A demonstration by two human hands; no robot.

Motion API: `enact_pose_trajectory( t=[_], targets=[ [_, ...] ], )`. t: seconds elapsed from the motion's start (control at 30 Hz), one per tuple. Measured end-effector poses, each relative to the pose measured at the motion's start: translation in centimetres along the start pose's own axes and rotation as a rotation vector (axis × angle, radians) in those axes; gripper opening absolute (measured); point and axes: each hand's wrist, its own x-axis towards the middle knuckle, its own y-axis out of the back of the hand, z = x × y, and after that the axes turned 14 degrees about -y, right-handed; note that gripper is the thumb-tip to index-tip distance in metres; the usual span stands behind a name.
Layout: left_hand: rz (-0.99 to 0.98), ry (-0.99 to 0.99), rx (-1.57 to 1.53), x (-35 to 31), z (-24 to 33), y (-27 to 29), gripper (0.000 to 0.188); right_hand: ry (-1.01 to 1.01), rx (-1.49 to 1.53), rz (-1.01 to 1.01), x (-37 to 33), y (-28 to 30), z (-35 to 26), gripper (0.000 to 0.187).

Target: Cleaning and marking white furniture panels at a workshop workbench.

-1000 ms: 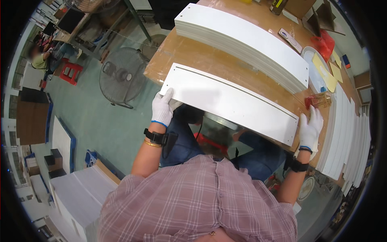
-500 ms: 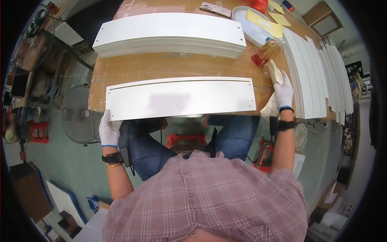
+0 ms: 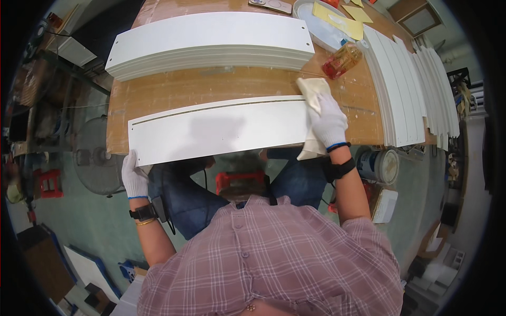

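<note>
A long white panel (image 3: pixel 221 129) with a thin groove along its far side and small holes at its left end lies on the near part of the wooden table. My left hand (image 3: pixel 135 176), in a white glove, grips the panel's near left corner, its thumb by the edge. In my gloved right hand (image 3: pixel 328 122) is a cream cloth (image 3: pixel 315 95), pressed over the panel's right end. The cloth and hand hide that end, and part of the cloth hangs past the near edge.
Behind the panel stands a stack of white panels (image 3: pixel 211 39). A bottle of red liquid (image 3: pixel 341 60) lies by a round tray (image 3: pixel 305 13) with yellow cloths (image 3: pixel 337 21). More white boards (image 3: pixel 395 89) line the table's right side. A phone (image 3: pixel 270 6) lies far back.
My right hand has moved left with the cloth, from beside the panel onto its right end. The panel has tilted slightly, its left end nearer me. My left hand stays at its corner.
</note>
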Motion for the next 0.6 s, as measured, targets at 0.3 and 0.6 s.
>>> enact_pose_trajectory(
  t=[0.3,0.6],
  targets=[
    [0.024,-0.156,0.115,-0.1,-0.8,0.9,0.015,0.232,0.158,-0.036,0.3,-0.4,-13.4,0.023],
    [0.112,-0.150,0.140,-0.5,-0.6,-0.3,0.012,0.247,0.278,0.008,0.8,-1.7,-11.5,0.018]
  ],
)
